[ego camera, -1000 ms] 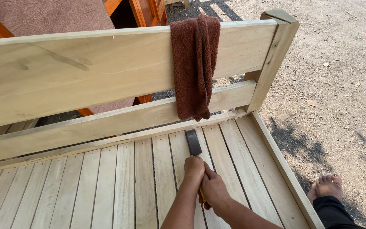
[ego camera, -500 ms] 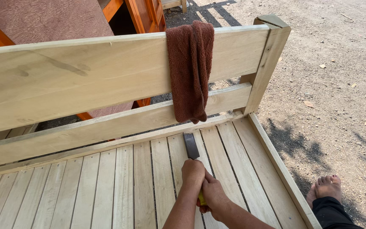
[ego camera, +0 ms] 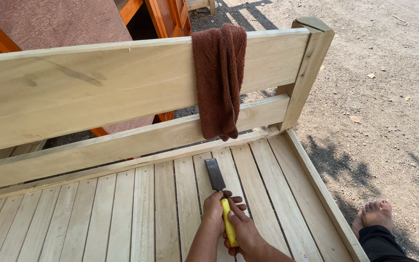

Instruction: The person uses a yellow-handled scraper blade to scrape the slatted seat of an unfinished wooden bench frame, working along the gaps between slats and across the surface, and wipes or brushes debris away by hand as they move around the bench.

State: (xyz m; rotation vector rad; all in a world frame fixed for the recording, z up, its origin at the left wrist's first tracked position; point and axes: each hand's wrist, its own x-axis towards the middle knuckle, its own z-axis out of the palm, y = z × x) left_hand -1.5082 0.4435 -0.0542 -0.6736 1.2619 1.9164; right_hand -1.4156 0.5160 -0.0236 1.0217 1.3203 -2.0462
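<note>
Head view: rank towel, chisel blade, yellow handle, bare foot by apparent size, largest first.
1. Brown towel, draped over the top rail, clearly largest.
2. Bare foot and chisel blade: look about alike, and the foot is partly hidden, so no ranking.
3. Yellow handle: mostly covered by the left hand and right hand, true size unclear.

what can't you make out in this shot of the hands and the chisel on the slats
Head view only:
- Chisel: the yellow handle is mostly wrapped by the left hand and right hand; its butt end is hidden.
- Whether the blade edge bites into the slatted deck: too small to tell.
- Rail behind the brown towel: covered.
- The person's foot and leg: cut off by the bottom edge.
</note>
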